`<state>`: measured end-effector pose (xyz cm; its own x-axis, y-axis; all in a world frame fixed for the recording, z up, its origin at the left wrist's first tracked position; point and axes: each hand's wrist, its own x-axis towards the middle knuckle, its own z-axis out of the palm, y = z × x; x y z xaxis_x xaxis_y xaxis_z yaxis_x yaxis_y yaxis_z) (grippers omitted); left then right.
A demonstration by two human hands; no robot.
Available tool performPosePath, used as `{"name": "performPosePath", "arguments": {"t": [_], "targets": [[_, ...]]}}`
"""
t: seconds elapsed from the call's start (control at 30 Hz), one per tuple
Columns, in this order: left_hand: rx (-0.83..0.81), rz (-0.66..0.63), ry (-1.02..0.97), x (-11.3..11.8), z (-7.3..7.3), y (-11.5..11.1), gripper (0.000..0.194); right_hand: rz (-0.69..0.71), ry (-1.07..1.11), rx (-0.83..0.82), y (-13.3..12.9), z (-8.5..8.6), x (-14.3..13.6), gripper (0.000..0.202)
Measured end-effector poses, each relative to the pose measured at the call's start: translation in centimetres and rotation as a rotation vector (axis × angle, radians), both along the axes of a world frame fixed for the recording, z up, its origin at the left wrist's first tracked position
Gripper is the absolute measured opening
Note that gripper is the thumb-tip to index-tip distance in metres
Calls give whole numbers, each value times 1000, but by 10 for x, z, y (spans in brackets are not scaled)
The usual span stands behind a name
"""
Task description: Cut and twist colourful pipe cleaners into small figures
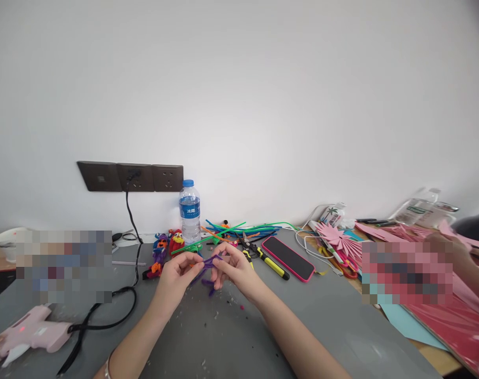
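Note:
Purple pipe cleaners [210, 261], bent and partly twisted together, are pinched between both hands over the middle of the grey table. My left hand [181, 273] grips one end with thumb and forefinger. On the other side my right hand [233, 268] is closed on the same purple piece, and a curled part [209, 286] hangs below its fingers. How the strands cross is partly hidden by the fingertips. Just behind the hands lie loose green, blue and orange pipe cleaners [259, 229], along with several small coloured pipe-cleaner figures [160, 248].
A water bottle [190, 218] stands near the wall. Yellow-black pliers [273, 263] and a pink-cased phone [289, 258] lie to the right. A pink glue gun [38, 330] with a black cord [135, 305] is on the left. Another person's hand [447, 252] is among pink papers at far right.

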<state>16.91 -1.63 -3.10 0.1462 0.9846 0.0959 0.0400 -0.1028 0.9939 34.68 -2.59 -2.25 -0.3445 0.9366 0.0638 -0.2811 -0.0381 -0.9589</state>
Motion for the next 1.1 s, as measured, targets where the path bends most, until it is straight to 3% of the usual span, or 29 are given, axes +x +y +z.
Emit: {"name": "performPosePath", "arguments": {"t": [0.27,0.57,0.87,1.1], "targets": [[-107,-78,-36,3,4,-4,29,-5,-10,-40,1,2,4,34],[-3,-148,54,4,-2,-3,20,4,34,-81,2,0,4,39],[252,-12,271,5,3,-10,10,7,70,-94,4,-3,5,41],[158,24,232,5,-8,-8,16,-11,59,-75,4,-3,4,42]]}}
